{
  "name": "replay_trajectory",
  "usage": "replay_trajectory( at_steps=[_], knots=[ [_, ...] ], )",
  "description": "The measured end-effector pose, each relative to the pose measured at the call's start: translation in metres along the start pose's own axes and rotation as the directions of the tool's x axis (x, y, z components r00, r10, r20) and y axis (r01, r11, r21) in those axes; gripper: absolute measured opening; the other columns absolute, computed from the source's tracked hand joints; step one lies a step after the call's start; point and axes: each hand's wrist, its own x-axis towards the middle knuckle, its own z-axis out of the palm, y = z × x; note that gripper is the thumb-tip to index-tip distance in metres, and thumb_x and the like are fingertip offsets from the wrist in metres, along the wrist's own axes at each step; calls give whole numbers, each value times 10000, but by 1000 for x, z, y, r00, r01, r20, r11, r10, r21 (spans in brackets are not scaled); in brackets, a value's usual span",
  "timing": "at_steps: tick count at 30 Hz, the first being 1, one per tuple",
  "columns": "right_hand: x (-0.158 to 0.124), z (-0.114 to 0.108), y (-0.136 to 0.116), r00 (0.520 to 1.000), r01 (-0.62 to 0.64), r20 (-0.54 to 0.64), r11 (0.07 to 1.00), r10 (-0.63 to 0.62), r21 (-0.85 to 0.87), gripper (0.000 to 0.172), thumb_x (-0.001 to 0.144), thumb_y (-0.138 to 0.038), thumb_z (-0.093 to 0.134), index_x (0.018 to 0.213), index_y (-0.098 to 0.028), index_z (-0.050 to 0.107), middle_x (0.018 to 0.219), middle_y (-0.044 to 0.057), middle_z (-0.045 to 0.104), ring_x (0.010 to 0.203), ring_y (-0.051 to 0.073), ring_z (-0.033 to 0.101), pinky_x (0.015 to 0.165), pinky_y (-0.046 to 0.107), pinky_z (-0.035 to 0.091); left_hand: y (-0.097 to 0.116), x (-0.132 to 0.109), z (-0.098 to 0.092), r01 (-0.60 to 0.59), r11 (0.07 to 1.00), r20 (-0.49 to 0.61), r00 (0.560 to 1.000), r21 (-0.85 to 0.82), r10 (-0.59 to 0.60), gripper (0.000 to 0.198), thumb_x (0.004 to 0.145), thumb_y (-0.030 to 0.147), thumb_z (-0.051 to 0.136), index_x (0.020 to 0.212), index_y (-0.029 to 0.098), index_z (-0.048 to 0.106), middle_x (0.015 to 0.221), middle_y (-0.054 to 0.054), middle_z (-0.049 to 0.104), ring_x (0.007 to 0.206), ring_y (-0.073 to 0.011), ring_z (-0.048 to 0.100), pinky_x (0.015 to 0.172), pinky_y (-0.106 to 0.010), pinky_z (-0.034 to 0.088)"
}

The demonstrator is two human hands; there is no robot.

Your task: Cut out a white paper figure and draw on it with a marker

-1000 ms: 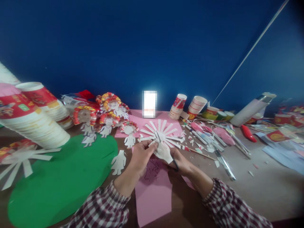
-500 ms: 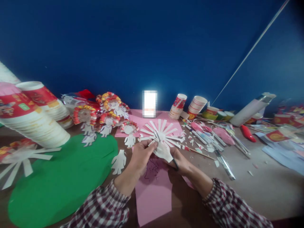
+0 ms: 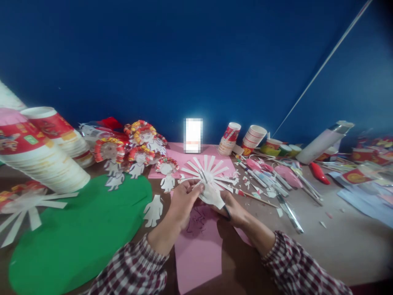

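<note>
Between my hands is a small white paper cutout (image 3: pixel 212 196). My left hand (image 3: pixel 187 198) pinches its left edge between thumb and fingers. My right hand (image 3: pixel 233 208) is closed on scissors (image 3: pixel 227 213); a dark handle loop shows at the fingers, and the blades (image 3: pixel 204 177) point up past the paper. Just beyond lies a white paper cup cut into spread strips (image 3: pixel 211 164), on a pink sheet (image 3: pixel 178 157). Under my hands is another pink sheet (image 3: pixel 199 262) with dark scribbles. A headless white paper figure (image 3: pixel 153 211) lies left of my left wrist.
At left are a green oval sheet (image 3: pixel 82 233), stacked paper cups (image 3: pixel 46 164) and paper dolls with red-yellow rings (image 3: pixel 109 151). More cup stacks (image 3: pixel 229 138) stand at the back. Markers (image 3: pixel 260 178), paper scraps and a utility knife (image 3: pixel 290 214) lie at right. A blue wall (image 3: pixel 184 61) rises behind.
The scissor blades look slightly shifted against the white paper cutout. Both hands keep nearly the same place, and the whole view has moved only slightly.
</note>
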Motion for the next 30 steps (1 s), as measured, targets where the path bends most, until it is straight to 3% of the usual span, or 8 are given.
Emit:
replay_trajectory(
  at_steps=[4, 12, 30],
  knots=[
    [1, -1, 1, 1000, 7, 19, 1000, -7, 13, 362, 650, -445, 746, 693, -116, 601, 562, -47, 415, 505, 55, 272, 462, 193, 242, -2, 3, -3, -46, 999, 2, 999, 22, 46, 330, 634, 398, 776, 803, 146, 646, 623, 0, 642, 546, -111, 583, 522, -216, 482],
    [-2, -1, 9, 997, -65, -45, 997, 63, -36, 314, 681, -400, 724, 730, -153, 537, 532, -44, 469, 458, 69, 376, 432, 194, 307, -6, 2, 0, 23, 1000, 21, 1000, -2, -23, 332, 602, 398, 781, 743, 152, 610, 608, 4, 620, 530, -114, 566, 483, -218, 457],
    [-1, 0, -2, 998, -33, -48, 995, 28, -98, 369, 680, -465, 701, 727, -146, 523, 568, -34, 445, 512, 71, 338, 458, 203, 277, -3, 1, 1, -6, 1000, 28, 1000, 5, 5, 337, 605, 394, 788, 722, 117, 634, 613, -33, 642, 539, -126, 580, 522, -244, 496]
  ],
)
